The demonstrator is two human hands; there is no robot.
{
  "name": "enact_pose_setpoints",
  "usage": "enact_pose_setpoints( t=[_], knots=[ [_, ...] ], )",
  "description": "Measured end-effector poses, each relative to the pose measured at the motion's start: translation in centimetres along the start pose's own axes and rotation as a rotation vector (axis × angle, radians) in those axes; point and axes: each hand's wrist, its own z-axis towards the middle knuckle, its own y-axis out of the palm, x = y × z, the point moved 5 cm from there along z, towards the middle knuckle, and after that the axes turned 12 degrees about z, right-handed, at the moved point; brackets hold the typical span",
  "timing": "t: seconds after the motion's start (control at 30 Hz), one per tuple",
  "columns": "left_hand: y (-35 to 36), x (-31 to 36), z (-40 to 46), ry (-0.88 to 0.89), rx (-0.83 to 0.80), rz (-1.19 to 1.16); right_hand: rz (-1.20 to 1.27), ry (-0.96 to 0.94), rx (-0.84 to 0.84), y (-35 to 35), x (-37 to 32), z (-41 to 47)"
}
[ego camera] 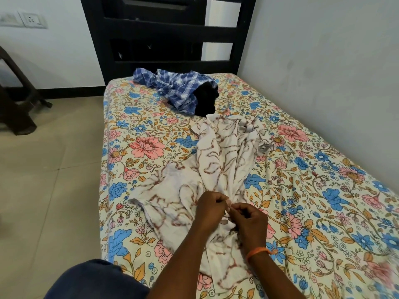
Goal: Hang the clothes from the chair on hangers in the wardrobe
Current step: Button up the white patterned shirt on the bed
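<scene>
A white shirt with a brown vine print (218,156) lies spread lengthwise on the floral bed sheet (313,190). My left hand (210,210) and my right hand (248,221) meet over its near part, fingers curled, each pinching the cloth at about the same spot. An orange band circles my right wrist. Farther up the bed a blue checked shirt (174,88) lies crumpled, with a black garment (206,100) against its right side. No hanger and no wardrobe appear in view.
A dark wooden headboard (164,35) stands at the bed's far end. A white wall runs along the right of the bed. At the left, on the tiled floor (49,169), stands part of a dark brown chair (15,98). A wall socket (32,19) sits upper left.
</scene>
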Motion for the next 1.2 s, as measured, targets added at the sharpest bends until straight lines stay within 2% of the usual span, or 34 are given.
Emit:
enact_pose_setpoints(
  t=[0.23,0.63,0.7,0.8,0.87,1.07,1.2],
  knots=[
    [0.4,-0.3,0.6,-0.146,-0.035,-0.081,0.071,0.093,-0.050,-0.2,0.3,0.4],
    [-0.1,0.0,0.3,-0.156,-0.036,-0.135,0.187,0.243,-0.134,-0.1,0.8,1.1],
    [0.0,-0.1,0.2,-0.142,-0.001,-0.101,0.122,0.178,-0.065,-0.4,1.0,0.9],
    [0.5,0.0,-0.1,-0.091,0.022,-0.016,-0.190,-0.193,0.044,-0.3,0.8,-0.1],
    [0.7,0.0,-0.3,-0.044,0.076,0.077,-0.273,-0.324,0.067,0.0,0.7,-0.5],
    [-0.1,0.1,-0.6,0.024,0.113,0.074,-0.285,-0.318,0.055,0.3,0.9,-0.2],
    [0.3,0.4,-0.7,0.081,0.165,0.227,-0.251,-0.274,0.103,0.0,1.3,0.0]
  ],
)
